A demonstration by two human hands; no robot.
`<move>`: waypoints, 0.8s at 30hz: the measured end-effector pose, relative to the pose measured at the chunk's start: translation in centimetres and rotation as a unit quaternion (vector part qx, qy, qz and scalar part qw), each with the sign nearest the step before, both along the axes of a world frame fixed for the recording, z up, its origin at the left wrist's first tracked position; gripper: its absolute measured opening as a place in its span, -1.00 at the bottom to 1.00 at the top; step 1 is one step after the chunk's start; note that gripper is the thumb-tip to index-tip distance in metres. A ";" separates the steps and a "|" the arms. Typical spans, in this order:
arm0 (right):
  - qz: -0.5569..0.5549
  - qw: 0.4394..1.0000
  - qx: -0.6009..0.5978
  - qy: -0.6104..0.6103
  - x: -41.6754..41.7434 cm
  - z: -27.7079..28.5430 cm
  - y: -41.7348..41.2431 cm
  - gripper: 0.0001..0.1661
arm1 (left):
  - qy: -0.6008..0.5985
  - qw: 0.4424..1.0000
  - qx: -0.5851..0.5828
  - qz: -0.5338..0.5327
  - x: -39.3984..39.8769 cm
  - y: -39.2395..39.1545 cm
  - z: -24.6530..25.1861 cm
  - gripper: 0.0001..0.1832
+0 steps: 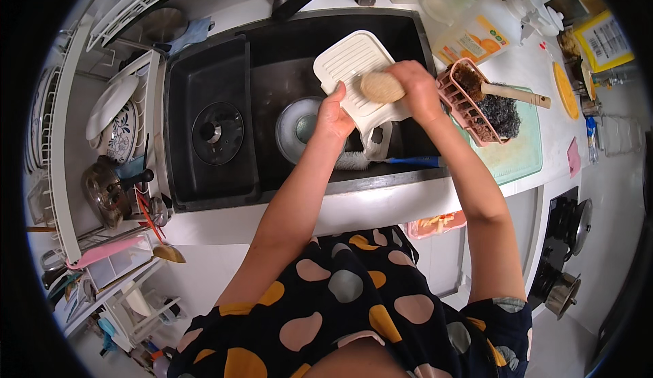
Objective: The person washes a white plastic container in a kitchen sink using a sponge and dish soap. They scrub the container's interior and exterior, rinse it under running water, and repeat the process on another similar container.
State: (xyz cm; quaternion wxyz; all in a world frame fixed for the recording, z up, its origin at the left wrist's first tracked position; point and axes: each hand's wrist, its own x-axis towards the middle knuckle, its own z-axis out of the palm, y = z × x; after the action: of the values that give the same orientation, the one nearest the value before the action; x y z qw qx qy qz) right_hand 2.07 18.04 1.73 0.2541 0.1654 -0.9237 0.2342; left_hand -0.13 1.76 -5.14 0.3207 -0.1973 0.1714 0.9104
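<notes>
A cream ridged plastic tray (352, 51) is held over the right basin of a dark sink (291, 66); my left hand (335, 115) grips its lower left edge, thumb on top. My right hand (416, 89) is closed round an oval tan scrubber (381, 87), which rests against the ridges. Beneath, in the basin, are a round pale bowl or lid (291, 135), a white bristle brush (353, 161) with a blue handle, and a pale plastic piece (378, 140) partly hidden by the tray. A round glass lid (218, 133) lies in the left basin.
Right of the sink, a pink basket (474, 123) with a wooden-handled brush (515, 95) and a dark mesh scourer (500, 117) stands on a green-edged cutting board (528, 148). Behind is a large plastic bottle (479, 33). A white dish rack (66, 138) flanks the left; a black faucet (293, 3) overhangs the rear.
</notes>
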 end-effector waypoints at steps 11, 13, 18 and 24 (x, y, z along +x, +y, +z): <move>0.131 0.988 0.012 -0.077 -0.6 -1.8 -2.4 -0.80 | -0.011 1.000 -0.024 -0.010 0.1 0.3 0.1 -0.61; 0.115 0.991 0.060 -0.037 -1.4 -1.2 -0.6 -0.79 | 0.000 0.999 -0.033 -0.018 0.0 0.1 0.4 -0.61; 0.132 0.988 0.062 -0.043 -1.4 -1.6 -2.2 -0.78 | -0.015 1.000 -0.021 0.005 -0.4 -0.2 0.3 -0.57; 0.060 0.991 -0.059 -0.104 -2.6 -2.1 1.7 -0.63 | 0.001 0.999 -0.042 -0.003 -0.1 -0.5 1.3 -0.52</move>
State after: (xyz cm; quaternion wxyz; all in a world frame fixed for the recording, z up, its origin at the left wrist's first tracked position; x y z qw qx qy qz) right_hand -0.55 19.73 -0.40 0.1517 0.1806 -0.9180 0.3188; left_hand -0.26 1.25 -3.87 0.3147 -0.2096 0.2102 0.9016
